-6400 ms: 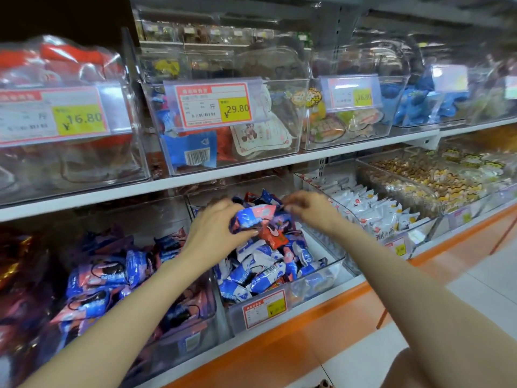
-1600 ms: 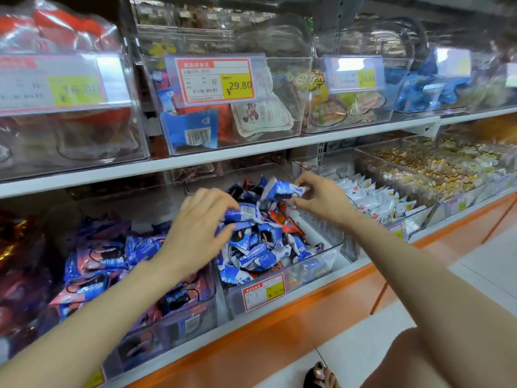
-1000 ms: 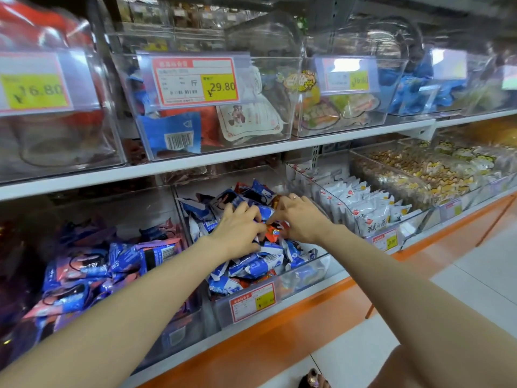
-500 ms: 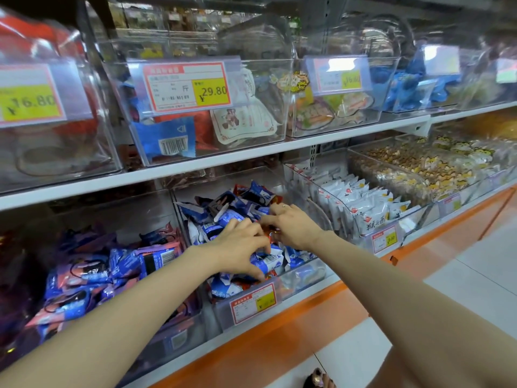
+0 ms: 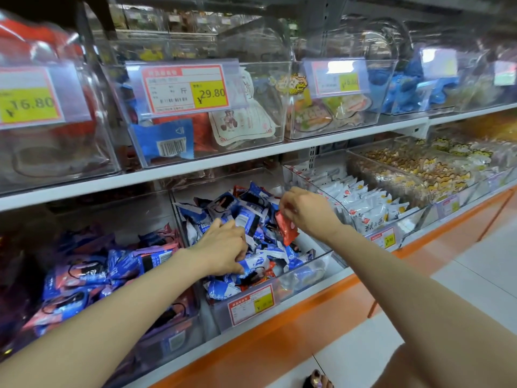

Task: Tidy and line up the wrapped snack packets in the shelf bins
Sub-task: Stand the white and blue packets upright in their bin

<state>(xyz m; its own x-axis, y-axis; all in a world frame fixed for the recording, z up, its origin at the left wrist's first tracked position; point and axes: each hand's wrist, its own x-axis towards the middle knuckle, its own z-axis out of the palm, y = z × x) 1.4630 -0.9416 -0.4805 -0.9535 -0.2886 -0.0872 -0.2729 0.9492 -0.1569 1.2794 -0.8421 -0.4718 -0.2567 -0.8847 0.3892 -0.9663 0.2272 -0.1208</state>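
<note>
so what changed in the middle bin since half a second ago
The right hand lifted out of the pile, pinching a small red wrapped packet it pulled free. The left hand stayed low, fingers curled on the blue-and-white wrapped packets. The clear plastic bin and the rest of its pile look unchanged.

My right hand [image 5: 305,212] pinched a red packet [image 5: 288,229] above the clear middle bin [image 5: 317,271], while my left hand [image 5: 221,252] gripped a blue packet [image 5: 253,266] inside it.
</note>
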